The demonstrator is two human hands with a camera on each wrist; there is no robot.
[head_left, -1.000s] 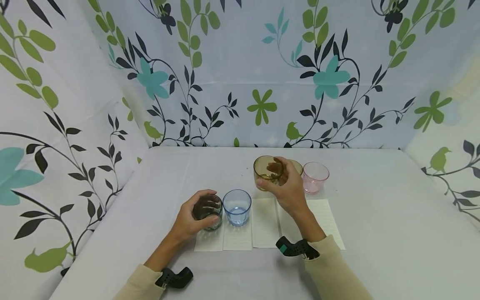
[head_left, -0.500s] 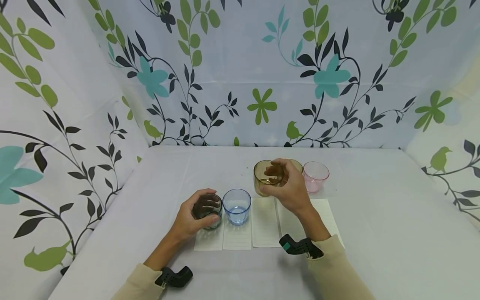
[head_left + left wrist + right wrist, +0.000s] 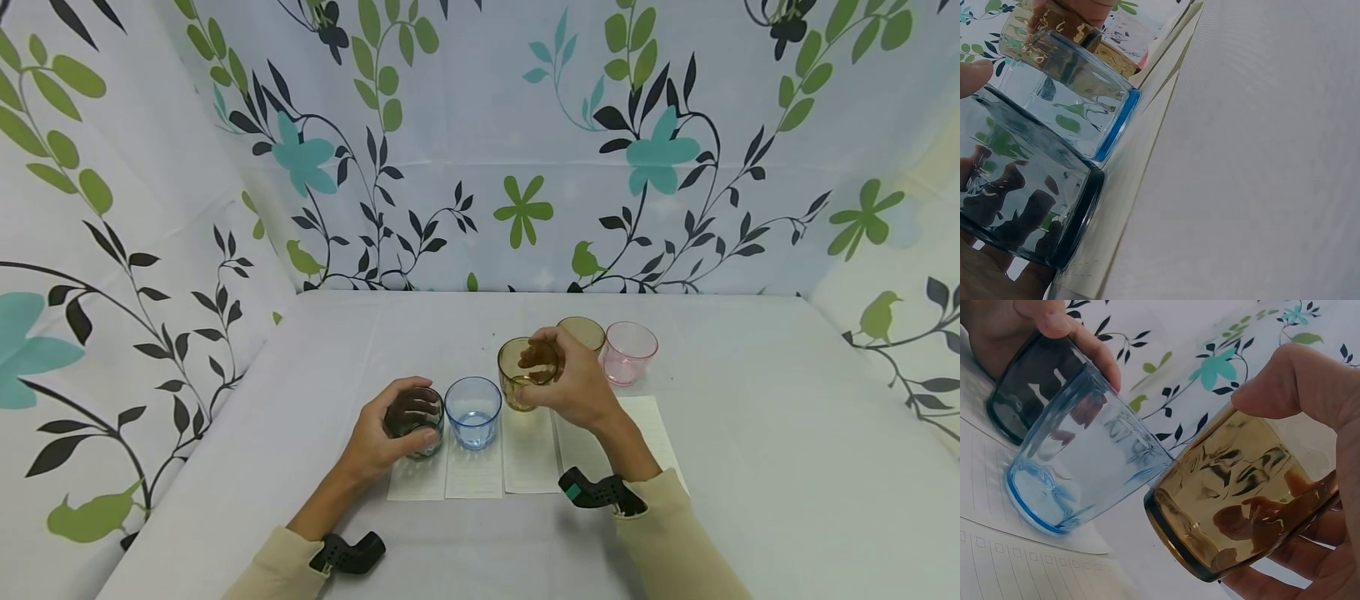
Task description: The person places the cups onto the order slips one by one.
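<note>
My left hand (image 3: 378, 429) grips a dark grey glass (image 3: 417, 423), thumb in front and fingers round its far side; it stands on the leftmost paper slip. Right beside it stands a blue-tinted glass (image 3: 473, 415) on its own slip. My right hand (image 3: 573, 379) holds an amber glass (image 3: 517, 387) upright over the far end of the third slip, to the right of the blue glass. In the right wrist view the amber glass (image 3: 1229, 506) has its base raised, thumb on the near side and fingers behind.
A second, yellowish glass (image 3: 583, 332) and a pink glass (image 3: 630, 353) stand side by side behind my right hand. Pale paper slips (image 3: 532, 458) lie in a row on the white table (image 3: 765, 467). Leaf-patterned cloth (image 3: 450, 150) hangs behind.
My right hand has brought the amber glass toward me and slightly left, away from the yellowish and pink glasses. My left hand and the grey glass have stayed put.
</note>
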